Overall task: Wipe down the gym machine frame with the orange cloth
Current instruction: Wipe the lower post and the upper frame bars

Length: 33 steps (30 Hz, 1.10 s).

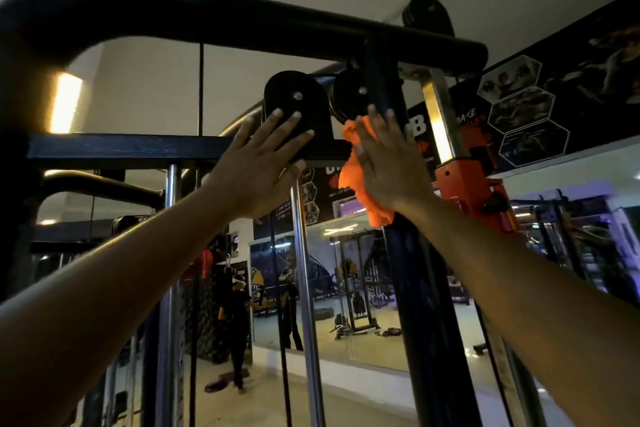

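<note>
A black gym machine frame [242, 22] fills the view, with a thick top bar and a dark upright post [415, 288] at centre right. My right hand [388, 159] presses the orange cloth [356, 184] flat against that post near its top, fingers straight. Most of the cloth is hidden under the palm; bunched folds stick out on the left and below. My left hand [259, 163] rests with spread, straight fingers on a black pulley housing [294, 107] just left of the cloth.
Chrome guide rods [304, 288] run down below the pulleys. An orange bracket [467, 184] sits on a chrome rod right of the post. Cables and upper pulleys [426, 15] lie overhead. A wall mirror [346, 288] behind reflects other machines and a person.
</note>
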Available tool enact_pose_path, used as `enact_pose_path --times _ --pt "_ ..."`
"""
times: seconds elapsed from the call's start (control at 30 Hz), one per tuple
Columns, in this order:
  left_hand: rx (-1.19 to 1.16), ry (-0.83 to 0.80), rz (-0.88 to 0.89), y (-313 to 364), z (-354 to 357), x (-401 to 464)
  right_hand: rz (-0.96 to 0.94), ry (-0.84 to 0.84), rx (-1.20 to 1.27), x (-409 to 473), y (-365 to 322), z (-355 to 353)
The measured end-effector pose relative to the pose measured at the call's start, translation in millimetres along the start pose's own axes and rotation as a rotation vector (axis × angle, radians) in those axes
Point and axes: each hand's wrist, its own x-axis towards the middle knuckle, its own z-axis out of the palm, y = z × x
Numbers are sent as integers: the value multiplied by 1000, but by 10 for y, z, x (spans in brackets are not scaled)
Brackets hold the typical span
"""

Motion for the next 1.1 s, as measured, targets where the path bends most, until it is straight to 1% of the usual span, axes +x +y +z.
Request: enact_pose_path --times 0.03,0.07,0.17,0.23,0.33,0.4,0.5,0.63,0.7,0.73,0.77,0.8,0.87,0.9,0.93,1.03,1.1 --pt "1 -3 3 54 9 29 46 -6 8 14 -19 -15" --pt "0 -7 1 96 17 69 50 -6 29 12 -118 -17" --pt "-31 -25 -23 222 66 180 -91 9 46 -141 -346 78" --pt "-39 -28 -40 294 104 234 -155 17 -47 -187 -130 105" --pt "-35 -22 -55 329 137 280 -122 -20 -124 -109 237 -10" --pt "-21 -9 -62 331 167 267 -104 -39 -59 -73 233 -38" --pt "-23 0 -70 357 187 281 -38 -32 143 -46 119 -81" --pt "-29 -7 -48 357 139 380 29 109 323 145 343 -190" --pt "-23 10 -39 370 114 460 104 237 350 324 525 -279" --pt "-29 21 -39 394 111 510 134 273 332 387 601 -304" --pt "-37 31 -41 425 112 560 135 269 320 421 654 -304" --pt "-46 38 -41 462 115 614 113 229 337 420 668 -278" --pt "-64 41 -44 565 125 721 65 73 368 290 634 -143" --pt "-74 43 -50 620 130 769 57 9 327 177 605 -57" --pt "-82 48 -57 668 134 816 47 -17 264 56 581 19" --pt "-80 79 -62 760 133 940 -16 4 151 -226 530 124" --pt "-79 101 -70 781 127 1008 -36 18 108 -245 541 170"
